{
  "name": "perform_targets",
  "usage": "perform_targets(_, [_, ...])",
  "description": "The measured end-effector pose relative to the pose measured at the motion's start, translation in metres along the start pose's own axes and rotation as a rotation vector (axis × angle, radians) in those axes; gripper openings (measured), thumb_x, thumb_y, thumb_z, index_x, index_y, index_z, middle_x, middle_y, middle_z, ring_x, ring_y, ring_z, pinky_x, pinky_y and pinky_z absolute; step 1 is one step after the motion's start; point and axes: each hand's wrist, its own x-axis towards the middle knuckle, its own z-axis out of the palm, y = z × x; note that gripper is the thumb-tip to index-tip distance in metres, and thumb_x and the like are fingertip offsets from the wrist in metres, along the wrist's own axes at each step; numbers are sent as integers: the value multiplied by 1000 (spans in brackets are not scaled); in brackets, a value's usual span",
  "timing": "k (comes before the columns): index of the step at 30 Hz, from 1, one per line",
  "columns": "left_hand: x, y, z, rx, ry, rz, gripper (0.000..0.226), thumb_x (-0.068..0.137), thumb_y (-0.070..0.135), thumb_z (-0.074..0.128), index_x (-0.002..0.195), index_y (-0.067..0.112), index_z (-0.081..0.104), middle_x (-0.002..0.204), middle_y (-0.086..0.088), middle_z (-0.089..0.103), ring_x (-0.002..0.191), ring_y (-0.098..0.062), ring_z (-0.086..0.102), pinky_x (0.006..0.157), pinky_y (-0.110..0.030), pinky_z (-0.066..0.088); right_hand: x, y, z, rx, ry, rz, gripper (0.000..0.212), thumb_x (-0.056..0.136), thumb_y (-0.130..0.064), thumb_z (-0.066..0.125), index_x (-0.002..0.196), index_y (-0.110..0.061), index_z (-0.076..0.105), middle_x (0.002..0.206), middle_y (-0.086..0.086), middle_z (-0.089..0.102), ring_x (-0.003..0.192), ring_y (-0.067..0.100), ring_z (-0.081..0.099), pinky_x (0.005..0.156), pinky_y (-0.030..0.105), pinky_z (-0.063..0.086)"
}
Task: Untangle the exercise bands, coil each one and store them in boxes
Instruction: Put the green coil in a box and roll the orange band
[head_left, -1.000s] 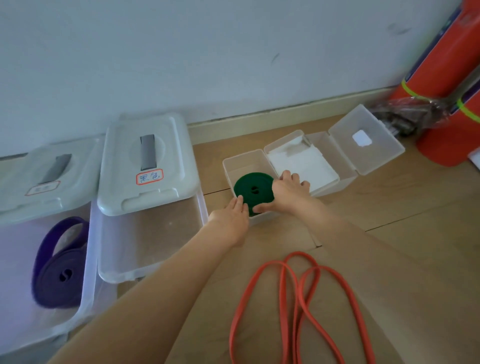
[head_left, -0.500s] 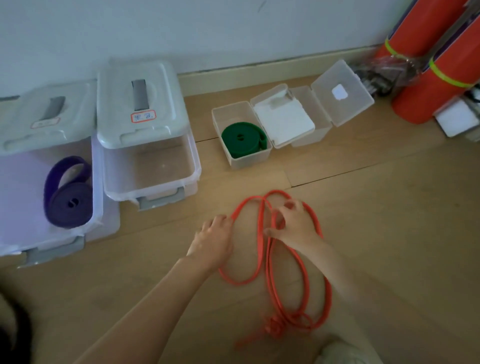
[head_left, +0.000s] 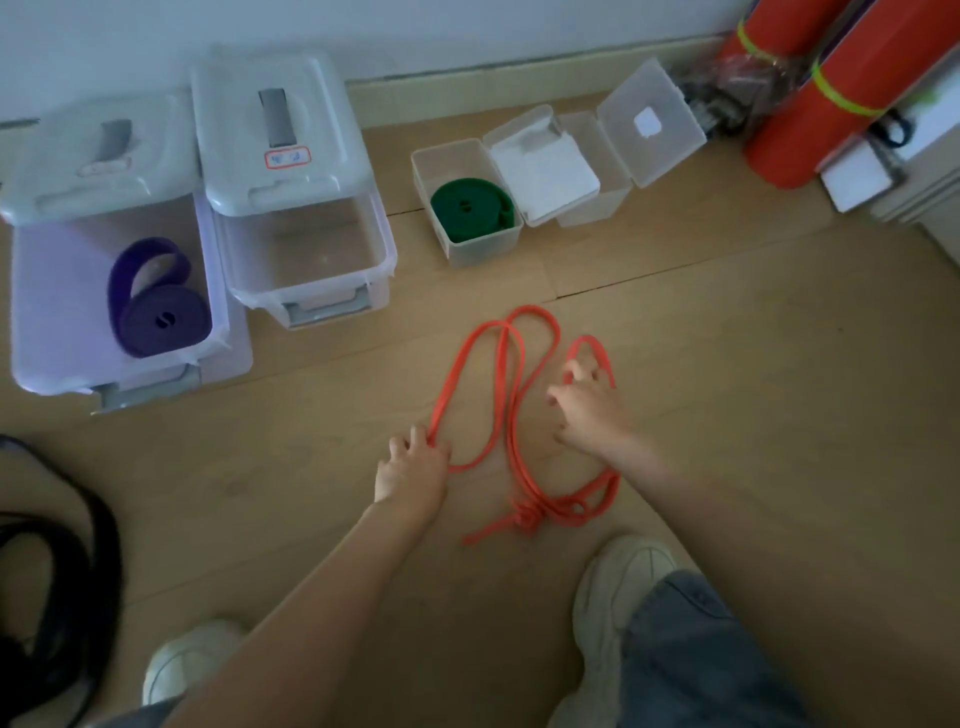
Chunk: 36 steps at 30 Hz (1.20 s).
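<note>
An orange band (head_left: 511, 395) lies in loops on the wood floor, knotted near my feet. My left hand (head_left: 413, 470) grips its left loop. My right hand (head_left: 589, 410) pinches a small loop on the right side. A coiled green band (head_left: 470, 208) sits in a small clear box (head_left: 457, 156). A coiled purple band (head_left: 156, 301) lies in the large clear bin (head_left: 36, 312) at the left. Another large bin (head_left: 306, 249) beside it is open, with nothing in it.
A second small clear box (head_left: 592, 171) with its lid up stands right of the green band's box. Orange rolled mats (head_left: 810, 93) lean at the back right. A black band (head_left: 57, 561) lies at the left edge. My shoes (head_left: 613, 587) are near the knot.
My hands left the green band in its box and came back to the orange band. The view tilted down, and my right hand drew a small loop out to the right.
</note>
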Motion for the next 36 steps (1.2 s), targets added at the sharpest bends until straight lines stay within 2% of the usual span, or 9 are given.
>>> perform_targets(3, [-13, -5, -11, -89, 132, 10, 44, 91, 3, 40, 132, 17, 40, 135, -11, 31, 120, -32, 38, 97, -41, 43, -28, -9, 9, 35, 185, -195, 23, 79, -22, 61, 101, -13, 61, 115, 13, 47, 110, 32, 43, 89, 37, 38])
perform_targets(7, [-38, -10, -12, -176, 218, 134, 59, 84, -1, 44, 137, 22, 34, 139, -7, 27, 122, -28, 39, 97, -37, 42, -60, -31, 48, -33, -339, -254, 55, 83, -15, 63, 134, -19, 42, 144, 16, 30, 129, 34, 37, 97, 35, 35])
perform_targets(11, [-51, -17, -18, -251, 216, 203, 64, 82, 5, 51, 140, 20, 30, 137, -7, 34, 120, -28, 44, 97, -39, 41, -64, -49, 49, -107, -58, -234, 32, 88, -6, 50, 120, -10, 49, 126, 13, 52, 122, 30, 45, 94, 36, 38])
perform_targets(16, [-72, -17, -64, -494, -72, 335, 78, 79, 18, 72, 143, 14, 28, 146, -5, 33, 132, -14, 32, 97, -8, 21, -64, -56, -59, 896, -224, -171, 18, 75, -2, 73, 88, -8, 61, 89, 13, 61, 82, 25, 57, 70, 32, 44])
perform_targets(20, [-110, -9, -127, -807, 51, 457, 40, 82, 18, 69, 121, 20, 56, 124, -2, 59, 119, -16, 51, 101, -26, 39, -98, -63, -155, 1329, -278, -270, 27, 71, -3, 73, 92, -11, 58, 86, 5, 65, 78, 19, 65, 74, 28, 57])
perform_targets(23, [-150, -8, -172, -987, 173, 562, 31, 84, 10, 65, 114, 14, 57, 113, -6, 65, 108, -15, 61, 96, -33, 46, -135, -72, -207, 1499, -229, -391, 24, 65, -8, 70, 86, -10, 58, 75, 4, 67, 64, 14, 66, 67, 23, 57])
perform_targets(26, [-192, -1, -209, -1078, 210, 681, 27, 89, 6, 57, 115, 7, 52, 89, -11, 68, 78, -15, 68, 78, -29, 54, -172, -85, -244, 1565, -183, -484, 23, 67, -6, 65, 86, -12, 55, 72, 4, 67, 61, 15, 67, 63, 25, 57])
perform_targets(31, [-246, 5, -253, -972, 364, 770, 12, 97, 13, 43, 91, 13, 53, 59, 6, 54, 57, -11, 53, 62, -28, 48, -221, -97, -293, 1571, -128, -662, 21, 70, -7, 65, 86, -16, 55, 101, 11, 65, 86, 23, 67, 68, 28, 55])
perform_targets(36, [-273, -7, -268, -585, 503, 687, 22, 98, 20, 42, 77, 25, 50, 58, 8, 49, 47, -1, 48, 51, -13, 44, -245, -118, -306, 1227, 0, -654, 40, 65, -9, 79, 97, -14, 55, 81, 1, 67, 70, 13, 67, 61, 22, 53])
